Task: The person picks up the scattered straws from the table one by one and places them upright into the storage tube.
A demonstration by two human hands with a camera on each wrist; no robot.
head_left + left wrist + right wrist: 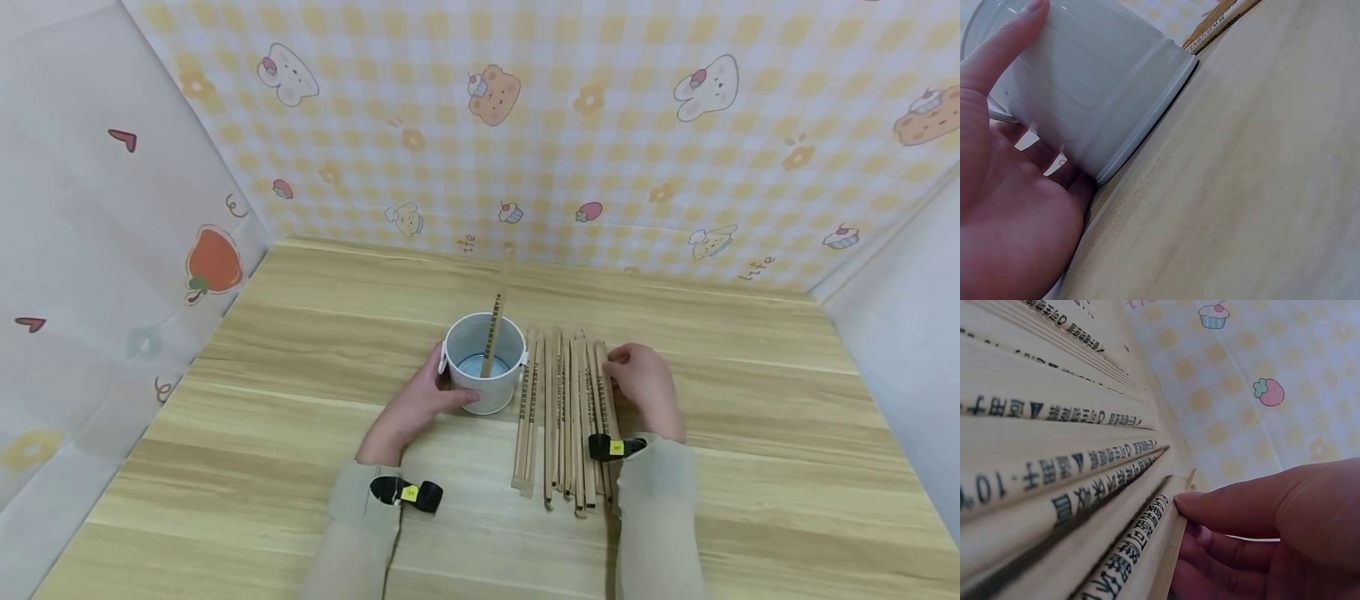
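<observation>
A small white metal bucket (486, 395) stands on the wooden table, with one paper-wrapped straw (498, 310) leaning upright inside it. My left hand (422, 402) grips the bucket from its left side, thumb across the front; in the left wrist view the fingers reach round behind the wall (1094, 81). To the right of the bucket lies a row of wrapped straws (564, 408), side by side, with printed lettering. At the row's right edge, my right hand (647, 385) pinches the upper end of the outermost straw (1147, 544) between thumb and fingers.
The wooden table (315, 333) meets a yellow checked cloth (540, 150) at the back. White cloth (97, 208) with printed fruit hangs at the left, and a pale panel (900, 317) stands at the right. Each wrist wears a black strap camera.
</observation>
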